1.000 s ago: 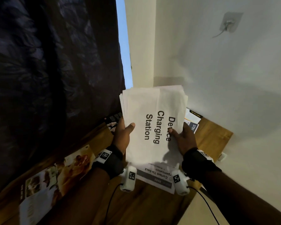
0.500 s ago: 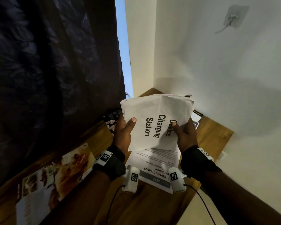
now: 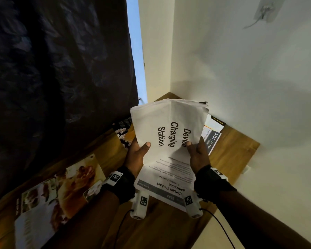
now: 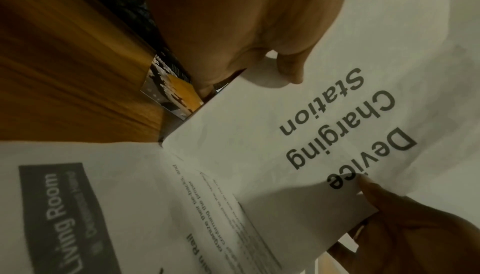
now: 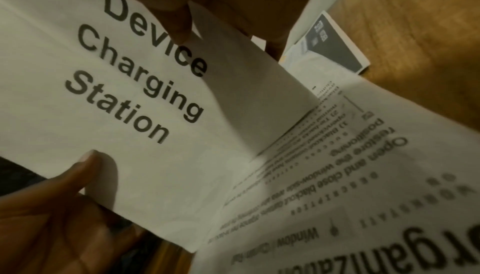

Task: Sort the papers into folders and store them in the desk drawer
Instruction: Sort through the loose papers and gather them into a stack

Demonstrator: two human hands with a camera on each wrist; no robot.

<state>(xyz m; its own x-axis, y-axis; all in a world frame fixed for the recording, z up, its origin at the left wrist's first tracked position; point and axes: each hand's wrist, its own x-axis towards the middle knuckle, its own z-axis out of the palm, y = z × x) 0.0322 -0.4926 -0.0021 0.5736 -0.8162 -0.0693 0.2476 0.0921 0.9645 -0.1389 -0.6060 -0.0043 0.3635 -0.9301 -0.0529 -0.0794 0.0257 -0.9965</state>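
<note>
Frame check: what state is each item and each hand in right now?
Paper stack: held up off the desk, bowed, "Device Charging Station" sheet on top.
Left hand: grips the stack's left edge.
Right hand: grips its right edge.
Curtain Tie-back sheet: flat on the desk.
Magazine: lying flat.

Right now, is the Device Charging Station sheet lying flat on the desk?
No, both the left hand and right hand hold the sheet up.

We are seeing a white paper stack [image 3: 169, 130], topped "Device Charging Station", standing bowed above a flat white "Curtain Tie-back" sheet [image 3: 162, 184] lying on the desk.
</note>
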